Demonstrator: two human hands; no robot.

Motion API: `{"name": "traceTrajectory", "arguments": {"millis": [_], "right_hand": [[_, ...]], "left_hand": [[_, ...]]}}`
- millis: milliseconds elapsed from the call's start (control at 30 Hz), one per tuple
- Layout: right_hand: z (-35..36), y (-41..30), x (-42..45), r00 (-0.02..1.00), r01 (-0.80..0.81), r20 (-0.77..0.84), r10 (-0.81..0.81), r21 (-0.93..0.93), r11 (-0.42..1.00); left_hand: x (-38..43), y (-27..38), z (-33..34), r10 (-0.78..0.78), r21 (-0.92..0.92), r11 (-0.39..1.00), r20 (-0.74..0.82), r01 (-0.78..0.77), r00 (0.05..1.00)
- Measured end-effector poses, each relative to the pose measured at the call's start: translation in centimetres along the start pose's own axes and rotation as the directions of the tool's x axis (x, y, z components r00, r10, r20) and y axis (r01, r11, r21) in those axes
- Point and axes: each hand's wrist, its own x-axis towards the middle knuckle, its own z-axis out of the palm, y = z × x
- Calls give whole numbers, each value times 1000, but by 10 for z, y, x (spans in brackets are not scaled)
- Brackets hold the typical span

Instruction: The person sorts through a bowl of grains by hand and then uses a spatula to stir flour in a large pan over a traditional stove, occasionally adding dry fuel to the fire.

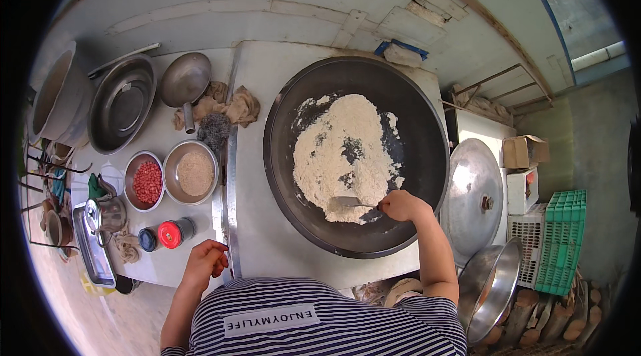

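Note:
A large dark wok (420,155) is set into the white counter in front of me. Pale flour-like powder (340,160) lies in an uneven heap over its bottom, with dark patches showing through. My right hand (400,205) grips the handle of a metal spatula (348,201), whose blade rests in the powder on the near side. My left hand (205,263) hangs over the counter's front edge, fingers curled, with nothing visible in it. Nearest to that hand are a red-lidded jar (170,234) and a dark-lidded jar (147,240).
Left of the wok stand a bowl of red peanuts (146,182), a bowl of tan grains (195,174), a ladle (186,80), a steel basin (122,103) and a metal kettle (106,213). A large lid (473,200), steel bowls (493,291) and a green crate (561,241) are on the right.

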Motion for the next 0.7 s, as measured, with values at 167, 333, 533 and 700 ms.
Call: {"name": "traceTrajectory", "arguments": {"millis": [167,333,533,700], "right_hand": [[8,-7,12,997,-67,-35,70,96,993],[31,48,113,720,-30,-624,303,409,912],[-7,-14,157,820,291,-256,512,957,12],[-9,-38,97,988,58,-125,90,842,536]], "left_hand": [[5,7,12,-19,12,1000,38,18,999],[-1,14,9,31,31,999,9,-31,999],[-5,5,4,3,-33,999,-19,-4,1000],[-6,10,12,22,-21,1000,34,-21,999]]}}
